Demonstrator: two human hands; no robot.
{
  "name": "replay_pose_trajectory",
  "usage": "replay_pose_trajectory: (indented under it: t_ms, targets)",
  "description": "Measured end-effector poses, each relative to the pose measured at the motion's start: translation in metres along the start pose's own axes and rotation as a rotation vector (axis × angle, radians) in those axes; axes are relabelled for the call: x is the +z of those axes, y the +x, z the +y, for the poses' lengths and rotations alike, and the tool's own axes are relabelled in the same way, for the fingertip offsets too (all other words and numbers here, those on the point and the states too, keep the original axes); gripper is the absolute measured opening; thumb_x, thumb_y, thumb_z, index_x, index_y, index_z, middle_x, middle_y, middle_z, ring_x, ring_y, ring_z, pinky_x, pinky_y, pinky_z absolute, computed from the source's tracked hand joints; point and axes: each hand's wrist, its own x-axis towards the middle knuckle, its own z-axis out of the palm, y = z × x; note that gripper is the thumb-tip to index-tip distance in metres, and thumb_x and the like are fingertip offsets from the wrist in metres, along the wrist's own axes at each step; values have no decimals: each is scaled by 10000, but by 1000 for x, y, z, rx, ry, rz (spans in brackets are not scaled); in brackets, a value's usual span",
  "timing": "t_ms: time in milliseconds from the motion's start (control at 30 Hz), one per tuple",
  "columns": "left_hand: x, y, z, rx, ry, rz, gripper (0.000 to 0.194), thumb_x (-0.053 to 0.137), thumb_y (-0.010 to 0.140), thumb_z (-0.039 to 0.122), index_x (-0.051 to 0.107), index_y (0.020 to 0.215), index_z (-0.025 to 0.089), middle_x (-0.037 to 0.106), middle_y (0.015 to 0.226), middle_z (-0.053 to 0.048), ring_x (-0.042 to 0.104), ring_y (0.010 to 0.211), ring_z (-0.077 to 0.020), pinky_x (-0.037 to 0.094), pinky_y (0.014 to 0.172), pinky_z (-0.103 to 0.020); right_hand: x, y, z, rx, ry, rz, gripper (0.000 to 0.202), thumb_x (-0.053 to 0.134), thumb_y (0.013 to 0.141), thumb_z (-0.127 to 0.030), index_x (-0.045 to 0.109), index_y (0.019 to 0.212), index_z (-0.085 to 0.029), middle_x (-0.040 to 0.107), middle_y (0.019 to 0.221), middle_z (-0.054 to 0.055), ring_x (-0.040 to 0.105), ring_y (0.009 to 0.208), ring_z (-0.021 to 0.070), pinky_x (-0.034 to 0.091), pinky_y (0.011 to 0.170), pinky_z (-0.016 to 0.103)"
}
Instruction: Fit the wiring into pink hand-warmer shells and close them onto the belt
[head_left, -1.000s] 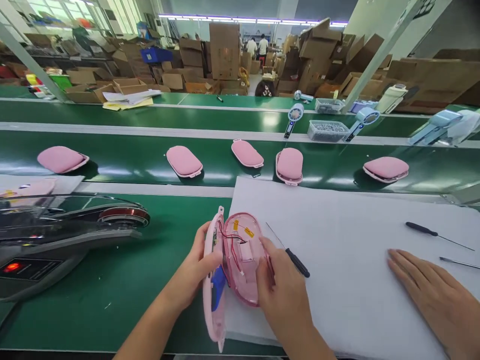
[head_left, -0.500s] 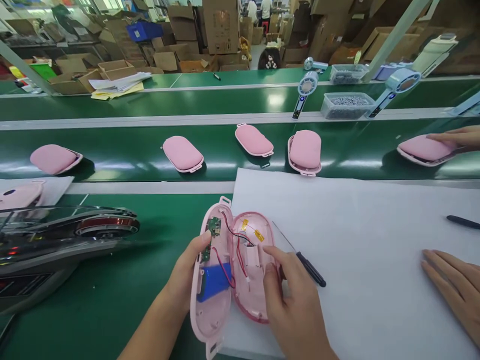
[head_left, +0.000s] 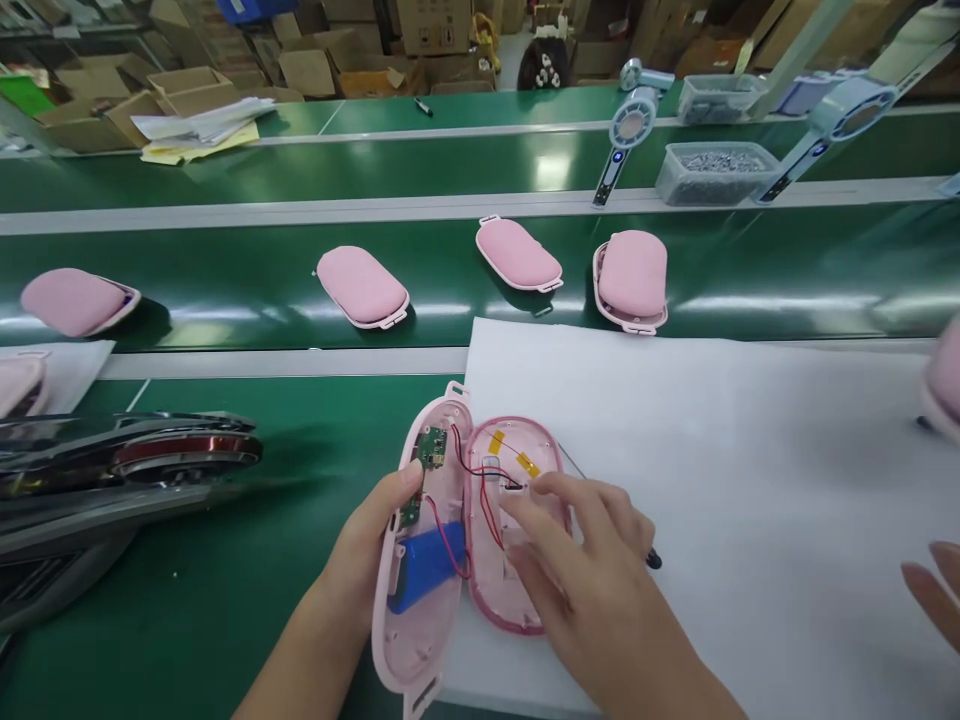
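My left hand (head_left: 369, 540) grips the pink shell half (head_left: 427, 640), tilted up, with its thumb by a green circuit board (head_left: 432, 447). A blue battery (head_left: 427, 567) sits inside this half. Beside it, the other pink half (head_left: 525, 615) lies open on white paper, joined by red and black wires (head_left: 469, 467). Yellow tape pieces (head_left: 528, 464) are stuck inside it. My right hand (head_left: 585, 560) is over this half, fingers bent and apart at the wires near its middle; its fingertips partly hide the spot. A screwdriver (head_left: 654, 559) is mostly hidden behind that hand.
Pink devices (head_left: 363, 286) lie along the green belt ahead. A dark, glossy machine (head_left: 180, 460) stands at the left. Further back are blue handheld fans (head_left: 631, 122) and a bin of screws (head_left: 716, 172). Another person's hand (head_left: 934, 590) shows at the right edge.
My right hand has shifted toward the middle of the right half, and its fingers have spread. The view has tilted down. At the right, the co-worker's pink device has moved off the belt toward the paper.
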Motion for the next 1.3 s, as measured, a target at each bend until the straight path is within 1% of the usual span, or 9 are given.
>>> replay_pose_trajectory:
  t_ms: [133,333,467,600,733,833,1067,1200,1300]
  targets:
    - [-5,2,-3,34,30,-24,315,628,778,392,725,977,168,750,803,-68,688,877,-290,501,909,-407,2,19,-9,-71,-88,-94,303,568,842,-124,578,1129,-220,595,1057,59,470,939,233,253,732,359]
    - [-3,3,-7,98,65,6,483,690,728,365,632,1175,194,710,1057,-77,612,1068,-312,483,947,-385,13,42,-16,13,-44,31,182,533,837,-89,620,960,-189,601,849,25,483,823,191,240,674,330]
    - [-3,2,-7,83,65,34,432,675,747,362,655,1135,174,717,1029,-82,620,1052,-304,478,949,-382,16,46,-15,46,51,37,186,448,851,-40,580,817,-167,576,800,32,491,794,182,300,680,313]
    - [-5,5,-7,56,64,14,407,661,763,371,673,1100,143,722,1004,-100,620,1045,-310,478,945,-394,5,42,-11,61,216,-84,139,408,842,-74,446,764,-183,551,808,32,509,757,164,384,640,265]
    - [-2,8,-9,69,60,-18,441,658,775,351,629,1175,168,717,1024,-87,616,1055,-299,481,938,-379,-4,40,-8,202,243,-202,178,420,784,-90,338,685,-213,482,613,-41,432,533,115,293,477,211]
    - [0,8,-9,95,66,-17,486,683,756,342,603,1208,181,721,1012,-79,627,1033,-296,491,918,-365,-2,44,-13,256,258,-246,148,437,785,-102,396,696,-213,485,559,-68,397,470,104,257,458,207]
    - [11,3,-6,142,64,19,517,704,739,317,582,1226,191,688,1120,-77,625,1045,-293,504,888,-342,6,48,-25,94,44,-204,231,394,838,-113,602,773,-190,666,738,39,585,610,191,301,520,264]
    - [9,4,-5,119,71,2,498,669,770,315,567,1240,182,686,1122,-94,643,1012,-295,513,871,-356,0,45,-24,181,152,-314,248,479,864,-190,492,616,-199,529,523,-43,453,458,115,213,458,245]
    - [3,6,-5,63,49,-45,487,646,785,334,573,1241,179,703,1078,-99,648,1000,-299,494,907,-377,-13,41,-17,276,401,-313,292,534,860,-233,463,579,-193,449,506,-59,408,475,89,271,469,220]
